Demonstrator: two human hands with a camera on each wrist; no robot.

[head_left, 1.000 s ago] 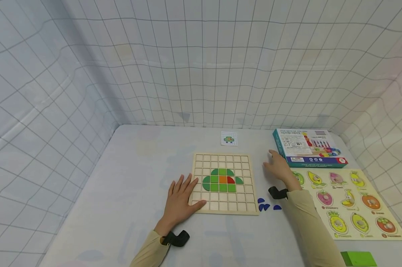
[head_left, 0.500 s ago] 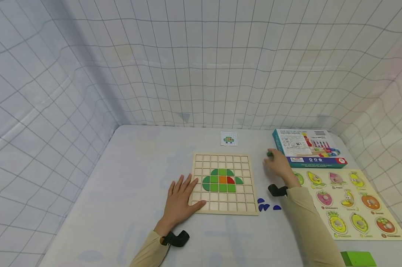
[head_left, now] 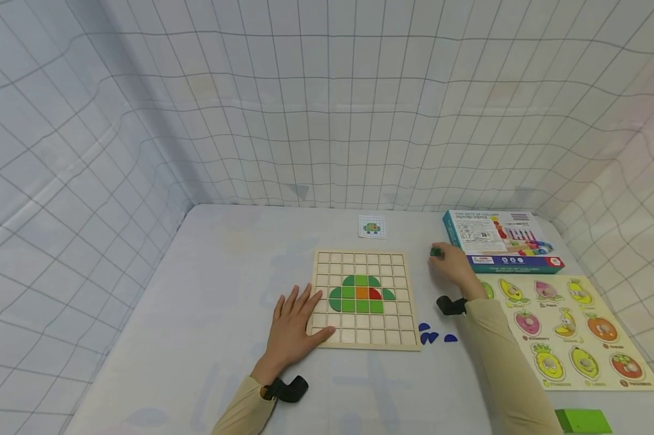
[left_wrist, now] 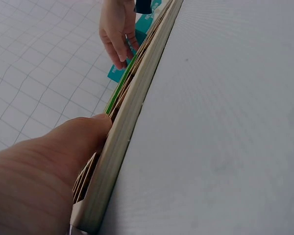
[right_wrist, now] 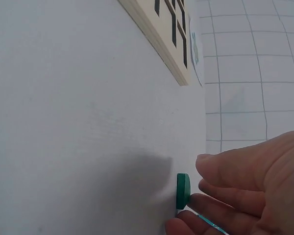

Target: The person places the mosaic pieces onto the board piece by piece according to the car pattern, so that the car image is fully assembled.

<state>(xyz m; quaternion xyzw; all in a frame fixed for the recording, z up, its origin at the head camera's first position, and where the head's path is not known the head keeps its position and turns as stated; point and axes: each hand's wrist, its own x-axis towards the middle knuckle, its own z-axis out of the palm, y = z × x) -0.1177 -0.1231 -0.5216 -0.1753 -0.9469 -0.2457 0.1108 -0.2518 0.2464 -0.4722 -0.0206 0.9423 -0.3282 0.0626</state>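
My left hand (head_left: 291, 332) lies with fingers spread over the left edge of a wooden grid board (head_left: 365, 338). In the left wrist view its thumb (left_wrist: 83, 134) rests on the board's rim. Green, orange and red pieces (head_left: 362, 293) form a car-like shape in the grid. Right of the board, my right hand (head_left: 452, 269) reaches to the table beside a small dark green piece (head_left: 437, 252). The right wrist view shows the green piece (right_wrist: 183, 191) at the table surface, fingertips against it and the thumb (right_wrist: 215, 166) apart from it.
Several blue pieces (head_left: 430, 337) lie by the board's lower right corner. A pattern card (head_left: 372, 227) lies behind the board. At the right are a toy box (head_left: 503, 241), a fruit puzzle board (head_left: 571, 338) and a green block (head_left: 583, 421). Grid-patterned cloth (head_left: 327, 121) hangs behind.
The green piece has come into sight at my right fingertips and shifted slightly left, the fingers with it. My left hand has stayed still on the board.
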